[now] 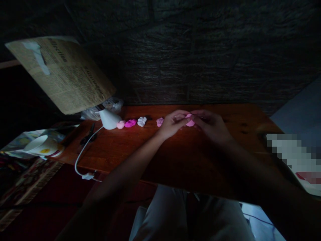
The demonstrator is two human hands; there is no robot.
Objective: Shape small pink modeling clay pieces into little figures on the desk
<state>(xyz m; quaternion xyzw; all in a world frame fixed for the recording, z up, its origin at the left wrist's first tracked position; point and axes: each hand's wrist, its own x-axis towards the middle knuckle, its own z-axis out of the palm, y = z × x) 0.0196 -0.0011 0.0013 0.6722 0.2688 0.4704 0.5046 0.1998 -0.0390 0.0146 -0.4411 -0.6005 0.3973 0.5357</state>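
Between my two hands is a lump of pink modelling clay (pixel 190 120), pressed by the thumbs and fingers above the wooden table. My left hand (pixel 174 124) grips its left side, a ring showing on one finger. From the right, my right hand (pixel 211 124) pinches the same lump, its fingertips partly in shadow. Just left of my left hand lies a dusky pink clay piece (pixel 159 122), partly covered by the hand. Farther left in a row sit a white clay piece (pixel 141 121), a bright magenta one (pixel 130 123) and a pale pink one (pixel 120 124).
A lamp with a newsprint shade (pixel 67 73) and white base (pixel 109 119) stands at the table's left. Its white cable (pixel 79 156) hangs over the front edge. Dark scissors (pixel 89 135) and a paper cup (pixel 41 146) are nearby. A dark stone-patterned wall (pixel 175 57) rises behind.
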